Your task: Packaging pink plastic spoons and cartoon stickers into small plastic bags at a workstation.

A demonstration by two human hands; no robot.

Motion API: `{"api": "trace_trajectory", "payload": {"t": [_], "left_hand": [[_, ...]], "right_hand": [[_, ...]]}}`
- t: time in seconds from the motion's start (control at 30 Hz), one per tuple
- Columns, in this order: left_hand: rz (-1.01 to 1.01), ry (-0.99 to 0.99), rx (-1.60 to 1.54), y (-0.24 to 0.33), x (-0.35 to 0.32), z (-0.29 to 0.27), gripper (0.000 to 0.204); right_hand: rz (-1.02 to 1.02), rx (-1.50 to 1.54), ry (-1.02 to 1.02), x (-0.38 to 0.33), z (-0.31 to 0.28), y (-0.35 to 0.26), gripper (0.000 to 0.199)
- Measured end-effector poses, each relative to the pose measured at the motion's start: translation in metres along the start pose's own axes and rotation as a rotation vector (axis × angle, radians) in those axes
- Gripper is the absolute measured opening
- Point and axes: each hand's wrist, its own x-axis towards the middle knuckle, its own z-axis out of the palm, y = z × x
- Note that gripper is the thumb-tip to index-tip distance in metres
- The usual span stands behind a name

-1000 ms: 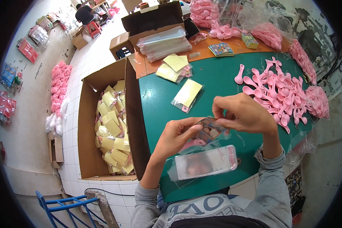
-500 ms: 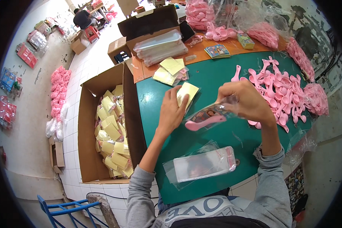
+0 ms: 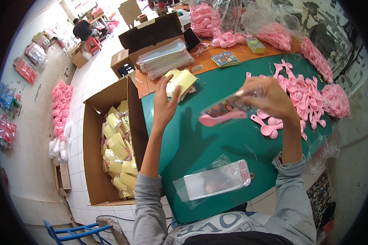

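Observation:
My right hand (image 3: 268, 98) pinches a clear plastic bag holding a printed card (image 3: 230, 107) and a pink spoon (image 3: 221, 119), raised above the green tabletop (image 3: 192, 151). My left hand (image 3: 166, 105) is at the far left of the table, its thumb and fingers around a yellow-backed packet (image 3: 185, 81) over a small pile of similar ones. Loose pink spoons (image 3: 300, 100) lie heaped beyond my right hand. Near me rests a stack of clear plastic bags (image 3: 216, 181), some lying askew.
A deep cardboard box (image 3: 139, 134) of yellow-backed packets (image 3: 116, 145) stands left of the table. At the back are an open box of clear sleeves (image 3: 165, 59), printed cards (image 3: 225, 59) and bagged pink spoons (image 3: 274, 36). A blue metal frame (image 3: 77, 232) stands lower left; another person (image 3: 82, 29) sits far off.
My left hand has moved away and left with its yellow-backed packet, to the small pile. My right hand still holds the bagged spoon and card, now slightly higher, uncovering more loose spoons.

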Motion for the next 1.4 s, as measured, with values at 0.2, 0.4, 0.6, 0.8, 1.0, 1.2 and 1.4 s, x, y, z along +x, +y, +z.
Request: {"api": "trace_trajectory", "payload": {"t": [0.2, 0.4, 0.6, 0.8, 1.0, 1.2, 1.4], "left_hand": [[-0.53, -0.38, -1.503, 0.046, -0.08, -0.027, 0.048], [-0.419, -0.356, -1.155, 0.065, -0.111, -0.06, 0.027], [-0.561, -0.434, -1.197, 0.068, -0.14, -0.072, 0.032], [-0.52, -0.319, -0.925, 0.075, -0.182, -0.067, 0.055], [-0.88, -0.421, -1.479, 0.111, -0.225, -0.064, 0.064], [-0.84, -0.653, -1.261, 0.106, -0.229, -0.074, 0.059], [-0.858, -0.56, -1.188, 0.11, -0.231, -0.087, 0.06]], "right_hand": [[0.121, 0.303, -0.02, 0.011, 0.025, 0.004, 0.025], [0.262, 0.331, -0.187, -0.003, 0.054, -0.003, 0.023], [0.351, 0.476, -0.271, -0.038, 0.078, -0.016, 0.02], [0.219, 0.066, 0.055, -0.083, 0.088, -0.034, 0.016], [-0.009, -0.081, -0.274, -0.108, 0.121, -0.056, 0.03], [-0.034, -0.119, -0.364, -0.122, 0.156, -0.057, 0.022], [-0.028, -0.057, -0.361, -0.127, 0.17, -0.064, 0.024]]}}
